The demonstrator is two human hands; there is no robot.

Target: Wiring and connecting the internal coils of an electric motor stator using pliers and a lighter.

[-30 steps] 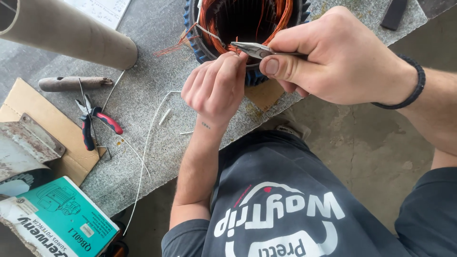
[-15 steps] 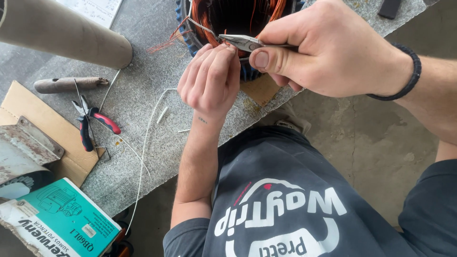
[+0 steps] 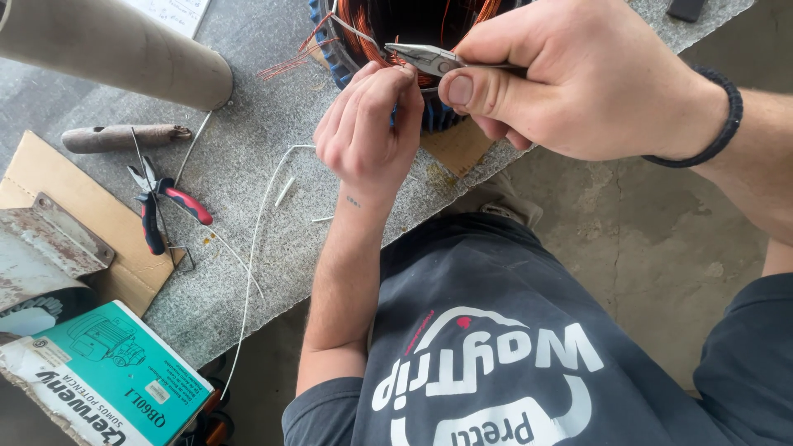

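My right hand point(image 3: 570, 78) grips a pair of metal needle-nose pliers point(image 3: 425, 58), their jaws pointing left over a blue motor stator with copper windings point(image 3: 396, 21) at the top of the view. My left hand point(image 3: 368, 132) is raised just below the plier tips, fingers bunched and pinching something small at the stator's edge; what it pinches is hidden by the fingers. A thin white sleeve or wire point(image 3: 355, 31) rises from the windings near the plier tips. A dark bracelet sits on my right wrist.
On the grey stone bench point(image 3: 248, 140) lie a cardboard tube point(image 3: 116, 49), a wooden-handled tool point(image 3: 124, 136), red-and-black pliers point(image 3: 161, 206), a long white cord point(image 3: 252, 256), cardboard point(image 3: 66, 206), a rusty metal part point(image 3: 41, 248) and a teal box point(image 3: 107, 380). Concrete floor lies to the right.
The view has shifted slightly and both hands have drifted a little up and left against the stator. The pliers stay in my right hand, with the left still pinching below the tips.
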